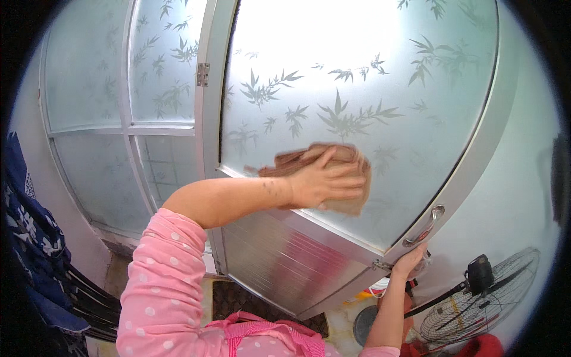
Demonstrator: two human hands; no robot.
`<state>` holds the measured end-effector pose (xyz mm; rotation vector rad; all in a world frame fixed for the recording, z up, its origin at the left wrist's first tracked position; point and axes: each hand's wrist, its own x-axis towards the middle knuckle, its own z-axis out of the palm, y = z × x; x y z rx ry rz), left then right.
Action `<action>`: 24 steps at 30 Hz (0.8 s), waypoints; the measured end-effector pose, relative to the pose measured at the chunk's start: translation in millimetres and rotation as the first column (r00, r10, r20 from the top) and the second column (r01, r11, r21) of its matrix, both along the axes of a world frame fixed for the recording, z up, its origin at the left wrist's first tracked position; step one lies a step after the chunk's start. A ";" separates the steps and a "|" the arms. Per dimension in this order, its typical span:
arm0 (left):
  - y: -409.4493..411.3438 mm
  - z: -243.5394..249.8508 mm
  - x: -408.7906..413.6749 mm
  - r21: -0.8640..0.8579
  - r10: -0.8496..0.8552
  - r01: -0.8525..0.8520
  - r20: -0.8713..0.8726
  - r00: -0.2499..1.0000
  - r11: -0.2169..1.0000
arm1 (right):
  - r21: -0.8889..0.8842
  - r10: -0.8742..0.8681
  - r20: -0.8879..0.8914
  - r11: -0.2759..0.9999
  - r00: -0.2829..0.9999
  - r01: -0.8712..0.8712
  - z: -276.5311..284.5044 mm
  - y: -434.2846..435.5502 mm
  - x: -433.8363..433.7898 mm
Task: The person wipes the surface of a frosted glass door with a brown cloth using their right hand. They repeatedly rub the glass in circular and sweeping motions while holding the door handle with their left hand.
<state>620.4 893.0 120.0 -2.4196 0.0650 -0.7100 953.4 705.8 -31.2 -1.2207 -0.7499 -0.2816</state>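
A frosted glass door with a bamboo-leaf pattern and a pale metal frame stands before me. My left hand presses a folded brown cloth flat against the lower part of its glass, fingers spread; both are slightly blurred. Lower right, my right hand is at the door frame's edge, just below a metal pull handle and beside a small latch. Its fingers are largely hidden behind the edge. Below the glass is a ribbed translucent panel with a pink reflection.
A black pedestal fan with a wire cage stands at the lower right, near a red item. Dark blue patterned fabric hangs at the left. Fixed frosted panels adjoin the door. A dark mat lies on the floor.
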 end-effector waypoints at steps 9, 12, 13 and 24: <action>48.0 73.1 -61.5 -0.141 0.443 -0.424 0.404 0.800 0.895 | 0.087 0.107 -0.140 0.992 0.984 -0.095 21.8 -5.1 -28.9; 93.6 129.0 -88.5 -0.167 0.394 -0.399 0.700 0.595 0.901 | 0.046 0.021 -0.055 0.999 0.998 -0.018 12.7 -2.4 -18.5; 105.5 148.0 -96.6 -0.122 0.312 -0.343 0.754 0.579 0.931 | 0.048 0.039 -0.066 0.998 0.997 -0.036 11.8 -1.7 -15.3; 141.3 89.7 -111.9 -0.236 0.272 -0.138 0.873 0.405 0.962 | 0.054 0.048 -0.092 0.998 0.995 -0.043 37.6 0.3 -42.4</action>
